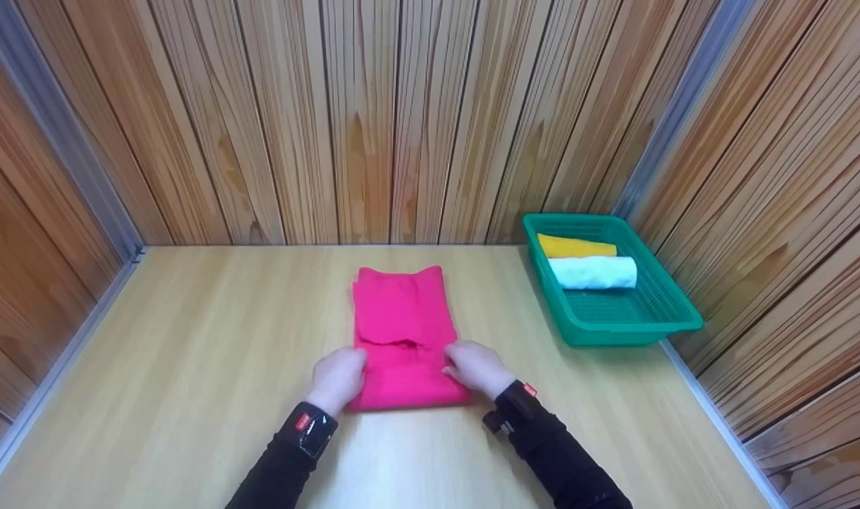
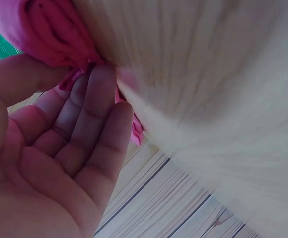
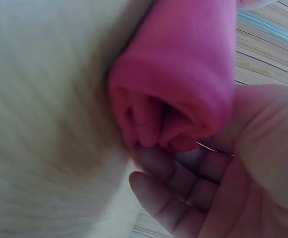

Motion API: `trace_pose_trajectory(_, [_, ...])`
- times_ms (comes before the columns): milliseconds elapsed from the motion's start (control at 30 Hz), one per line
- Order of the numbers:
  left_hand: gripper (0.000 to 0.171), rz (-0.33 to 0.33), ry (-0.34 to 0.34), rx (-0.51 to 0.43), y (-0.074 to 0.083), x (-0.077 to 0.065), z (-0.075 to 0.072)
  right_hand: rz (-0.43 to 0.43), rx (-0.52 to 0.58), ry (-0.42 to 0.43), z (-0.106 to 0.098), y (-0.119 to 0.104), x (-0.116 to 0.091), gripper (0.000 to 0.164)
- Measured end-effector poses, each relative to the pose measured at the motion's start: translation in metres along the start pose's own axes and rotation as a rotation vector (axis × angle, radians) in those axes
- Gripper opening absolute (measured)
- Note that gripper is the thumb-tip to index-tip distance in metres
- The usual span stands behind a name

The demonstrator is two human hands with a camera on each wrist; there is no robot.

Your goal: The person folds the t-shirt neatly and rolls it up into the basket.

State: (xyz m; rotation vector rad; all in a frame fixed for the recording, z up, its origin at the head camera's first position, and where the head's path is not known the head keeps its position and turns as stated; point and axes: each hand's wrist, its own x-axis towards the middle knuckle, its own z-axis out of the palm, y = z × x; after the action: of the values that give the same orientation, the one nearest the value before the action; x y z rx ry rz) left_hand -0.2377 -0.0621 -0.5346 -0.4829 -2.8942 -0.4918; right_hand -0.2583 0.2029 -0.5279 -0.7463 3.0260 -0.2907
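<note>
A bright pink folded cloth (image 1: 405, 304) lies on the table, its near end rolled into a thick band. My left hand (image 1: 338, 375) pinches the cloth's left edge just beyond the roll; in the left wrist view, thumb and fingertips of the left hand (image 2: 69, 134) meet on a small pink fold. At the opposite edge, my right hand (image 1: 478, 366) grips the cloth with curled fingers. The right wrist view shows the roll's end (image 3: 169, 109) with layers coiled inside, the right hand (image 3: 208, 173) against it and its fingertips partly hidden by the cloth.
A green plastic basket (image 1: 631, 329) stands at the back right, near the side wall. Inside it lie a rolled white cloth (image 1: 596, 273) and a yellow cloth (image 1: 575, 247). Wood-panelled walls (image 1: 394, 127) enclose the table (image 1: 211, 339) at the back and sides.
</note>
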Motion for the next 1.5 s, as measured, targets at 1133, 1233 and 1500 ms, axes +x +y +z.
trace_pose_trajectory(1133, [0.018,0.306,0.353,0.172,0.012,-0.026,-0.010,-0.278,-0.135,0.330,-0.005,-0.016,-0.018,0.011])
trace_pose_trajectory(1233, [0.019,0.345,0.350,0.191,0.017,-0.036,-0.010,-0.299,-0.146,0.344,-0.007,-0.022,-0.028,0.014])
trace_pose_trajectory(1500, [0.015,0.346,0.252,0.275,0.023,-0.051,-0.004,-0.291,-0.240,0.277,0.002,-0.034,-0.047,0.029])
